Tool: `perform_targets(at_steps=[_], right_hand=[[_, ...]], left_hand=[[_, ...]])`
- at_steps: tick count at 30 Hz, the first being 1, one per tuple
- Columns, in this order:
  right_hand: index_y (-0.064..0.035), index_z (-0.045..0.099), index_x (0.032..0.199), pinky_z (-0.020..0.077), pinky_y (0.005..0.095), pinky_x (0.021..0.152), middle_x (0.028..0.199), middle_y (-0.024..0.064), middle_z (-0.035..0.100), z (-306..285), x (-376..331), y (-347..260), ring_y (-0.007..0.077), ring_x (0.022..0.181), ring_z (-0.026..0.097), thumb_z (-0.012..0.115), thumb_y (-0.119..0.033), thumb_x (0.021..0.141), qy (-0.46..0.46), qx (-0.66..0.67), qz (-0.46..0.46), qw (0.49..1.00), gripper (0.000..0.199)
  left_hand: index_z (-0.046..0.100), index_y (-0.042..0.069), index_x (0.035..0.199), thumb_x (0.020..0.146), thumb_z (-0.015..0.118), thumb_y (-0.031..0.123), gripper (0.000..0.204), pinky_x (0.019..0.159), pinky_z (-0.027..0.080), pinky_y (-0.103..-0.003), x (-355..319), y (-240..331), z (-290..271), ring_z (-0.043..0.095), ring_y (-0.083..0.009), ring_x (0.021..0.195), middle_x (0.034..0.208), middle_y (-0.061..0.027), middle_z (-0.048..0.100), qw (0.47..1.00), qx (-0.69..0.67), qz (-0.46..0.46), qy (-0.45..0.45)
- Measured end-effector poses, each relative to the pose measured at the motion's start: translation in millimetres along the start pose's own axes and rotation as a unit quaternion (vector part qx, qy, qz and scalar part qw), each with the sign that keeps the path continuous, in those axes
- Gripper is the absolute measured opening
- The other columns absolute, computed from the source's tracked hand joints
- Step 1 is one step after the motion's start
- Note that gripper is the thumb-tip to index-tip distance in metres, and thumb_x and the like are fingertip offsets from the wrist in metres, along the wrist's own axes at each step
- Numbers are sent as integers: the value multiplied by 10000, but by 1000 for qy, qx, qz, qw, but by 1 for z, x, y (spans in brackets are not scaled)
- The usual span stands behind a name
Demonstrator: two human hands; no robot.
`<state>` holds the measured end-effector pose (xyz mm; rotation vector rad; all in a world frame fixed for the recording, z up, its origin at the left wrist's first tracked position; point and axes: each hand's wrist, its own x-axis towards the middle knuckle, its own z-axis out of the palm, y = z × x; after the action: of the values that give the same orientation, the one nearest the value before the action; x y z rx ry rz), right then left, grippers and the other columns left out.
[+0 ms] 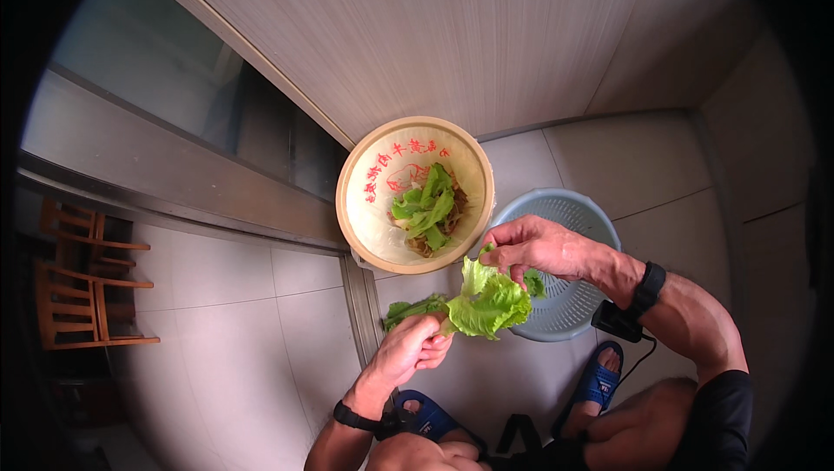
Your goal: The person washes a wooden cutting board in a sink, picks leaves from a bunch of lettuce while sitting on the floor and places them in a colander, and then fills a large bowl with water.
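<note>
A green lettuce leaf (491,304) stretches between my two hands, in front of the bins. My left hand (413,351) is closed round its lower left end, near the stem. At the upper edge, my right hand (540,248) pinches the leaf between thumb and fingers. More dark green leaves (415,308) show just beyond my left hand; whether they lie on the floor or are held too, I cannot tell. A blue-grey plastic colander (584,208) stands on the floor under my right forearm, with a bit of green leaf (533,284) in it, partly hidden by my hand.
A tan-rimmed bin (350,219) lined with a printed bag stands beyond my hands, holding leaf scraps (427,208). A wooden panel (434,28) rises behind it. On the left are a door track (363,297) and wooden chairs (87,306). My feet wear blue slippers (599,380).
</note>
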<state>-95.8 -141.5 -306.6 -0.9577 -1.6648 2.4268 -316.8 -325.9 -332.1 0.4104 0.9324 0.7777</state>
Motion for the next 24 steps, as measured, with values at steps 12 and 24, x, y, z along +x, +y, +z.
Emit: perform_targets(at_steps=[12,24], right_hand=[[-33,717,1131,571,401,800,952,96,741,9,3,18,238,856,699,624,-346,1027,40,-232,-171,957,343],[6,695,1018,513,444,695,781,202,675,33,5,18,335,700,647,635,-166,962,-117,-315,-74,939,191]], left_hand=[[522,-19,860,1022,578,147,238,576,433,-428,-2,6,11,558,-316,589,662,-187,504,838,480,200,163],[584,-13,899,1015,631,153,208,638,477,-404,0,-1,19,573,-318,683,784,-152,583,866,442,222,75]])
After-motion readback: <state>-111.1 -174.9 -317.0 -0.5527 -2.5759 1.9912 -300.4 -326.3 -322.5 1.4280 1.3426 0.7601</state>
